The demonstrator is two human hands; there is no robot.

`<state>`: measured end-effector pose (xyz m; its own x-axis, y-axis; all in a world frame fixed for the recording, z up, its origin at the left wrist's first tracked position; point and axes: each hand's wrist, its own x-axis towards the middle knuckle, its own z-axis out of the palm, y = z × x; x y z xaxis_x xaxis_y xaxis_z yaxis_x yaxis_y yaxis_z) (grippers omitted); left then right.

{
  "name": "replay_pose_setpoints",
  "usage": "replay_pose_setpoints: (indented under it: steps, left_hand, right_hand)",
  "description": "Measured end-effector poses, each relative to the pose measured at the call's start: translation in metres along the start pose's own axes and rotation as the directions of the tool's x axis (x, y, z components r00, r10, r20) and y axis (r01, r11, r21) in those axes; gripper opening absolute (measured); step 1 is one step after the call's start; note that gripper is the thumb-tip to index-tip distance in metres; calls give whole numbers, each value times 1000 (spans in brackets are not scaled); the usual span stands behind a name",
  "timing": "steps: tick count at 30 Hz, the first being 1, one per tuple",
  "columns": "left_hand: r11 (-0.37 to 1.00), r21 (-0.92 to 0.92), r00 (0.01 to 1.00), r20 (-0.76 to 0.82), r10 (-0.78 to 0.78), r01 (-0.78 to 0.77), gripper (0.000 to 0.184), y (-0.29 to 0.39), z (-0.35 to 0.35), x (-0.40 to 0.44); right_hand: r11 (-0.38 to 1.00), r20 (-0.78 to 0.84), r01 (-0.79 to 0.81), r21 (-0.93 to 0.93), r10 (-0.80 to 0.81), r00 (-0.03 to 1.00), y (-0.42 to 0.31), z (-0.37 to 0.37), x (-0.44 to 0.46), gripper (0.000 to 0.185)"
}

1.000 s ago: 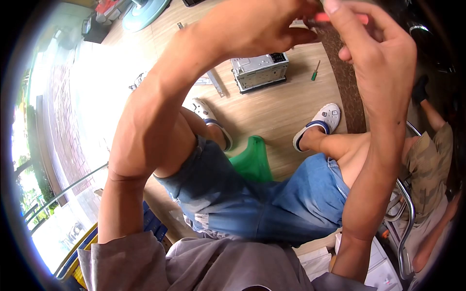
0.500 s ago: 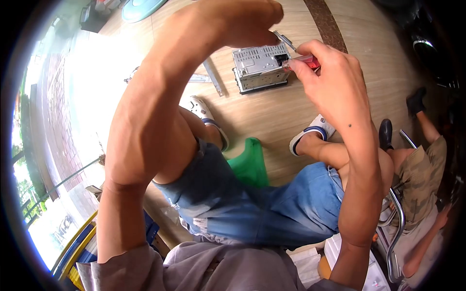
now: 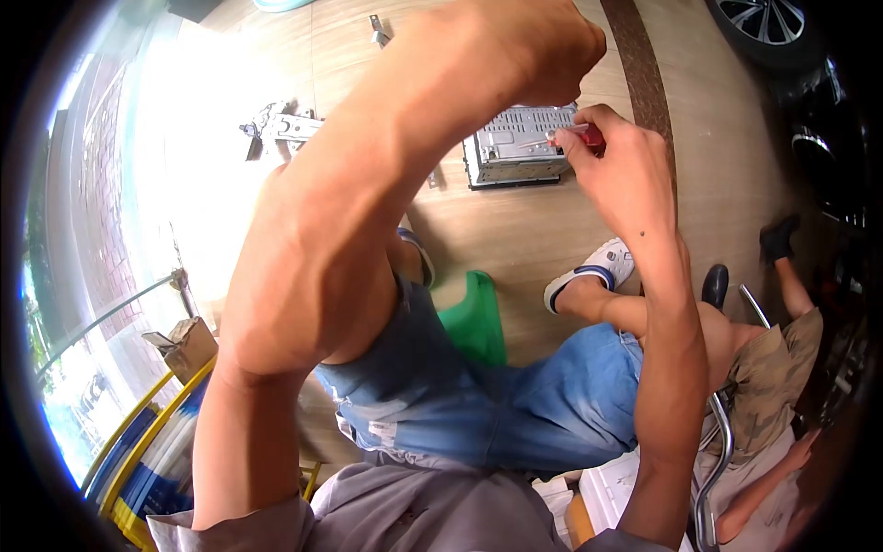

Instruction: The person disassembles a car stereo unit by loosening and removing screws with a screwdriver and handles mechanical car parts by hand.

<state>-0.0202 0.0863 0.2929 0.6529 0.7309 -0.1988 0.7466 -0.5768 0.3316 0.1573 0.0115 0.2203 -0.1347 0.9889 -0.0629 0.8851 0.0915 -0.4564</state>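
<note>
In my right hand (image 3: 618,161), at the upper right, is a screwdriver (image 3: 591,138) with a red handle, pinched between thumb and fingers. Its thin shaft points left, over the silver metal car stereo unit (image 3: 517,147) below it. My left hand (image 3: 561,55) is raised at the top centre with its fingers curled down. Its fingertips, and anything they hold, are hidden from view. The stereo unit rests on the wood-look floor, its slotted face upward.
Metal bracket parts (image 3: 285,127) lie at the upper left. A green plastic stool (image 3: 478,322) stands between my legs. Another person (image 3: 773,377) sits on the right beside a chrome chair frame (image 3: 720,442). A car wheel (image 3: 762,20) shows at the top right.
The view has shifted. My right hand has come down from the top edge to beside the stereo unit, still with the screwdriver. My left hand remains raised.
</note>
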Motion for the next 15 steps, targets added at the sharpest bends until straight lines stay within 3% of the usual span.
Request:
replay_pose_setpoints:
  steps: [5, 12, 15]
  left_hand:
    - [996, -52, 996, 47, -76, 78, 23, -11, -4, 4]
    - [998, 4, 998, -22, -55, 55, 22, -17, 6, 14]
    - [997, -68, 994, -108, 30, -38, 20, -18, 2, 2]
  right_hand:
    - [998, 26, 40, 55, -42, 999, -3, 10, 9, 25]
    - [997, 66, 70, 44, -72, 995, -9, 22, 21, 23]
    - [998, 81, 62, 22, -63, 995, -10, 26, 22, 23]
